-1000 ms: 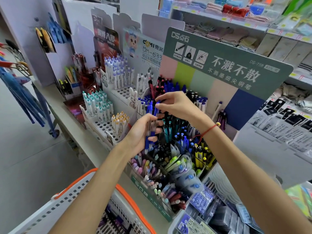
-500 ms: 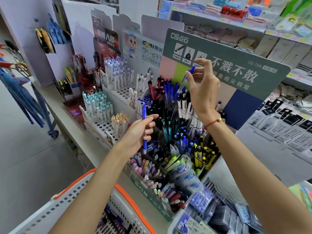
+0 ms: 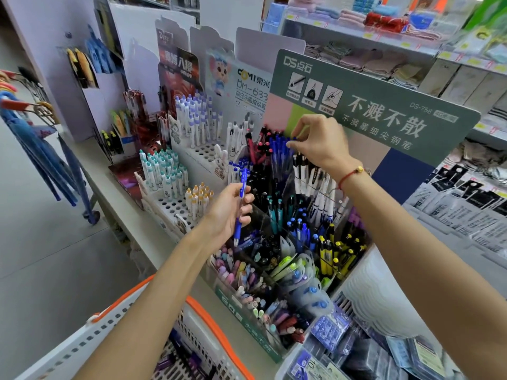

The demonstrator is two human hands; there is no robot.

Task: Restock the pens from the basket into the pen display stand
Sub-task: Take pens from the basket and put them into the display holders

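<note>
The pen display stand (image 3: 277, 349) is a clear, compartmented rack full of pens under a green header board (image 3: 384, 105). My left hand (image 3: 229, 215) grips one blue pen (image 3: 242, 187) upright in front of the stand's left side. My right hand (image 3: 319, 144) reaches over the back row and pinches the top of a blue pen (image 3: 291, 141) that stands among other blue pens (image 3: 277, 149). The white basket (image 3: 82, 344) with an orange rim sits below my left forearm; purple and blue pens (image 3: 175, 360) show inside it.
White peg-hole pen stands (image 3: 175, 207) with capped pens stand left of the rack on the grey shelf (image 3: 115, 196). Packaged refills (image 3: 329, 330) lie at the front right. Umbrellas (image 3: 33, 149) hang at the far left. Folded towels (image 3: 384, 20) fill the upper shelves.
My right hand took a blue pen from my left hand, lifted it toward the header board, then lowered it into the back row of blue pens. My left hand keeps one pen.
</note>
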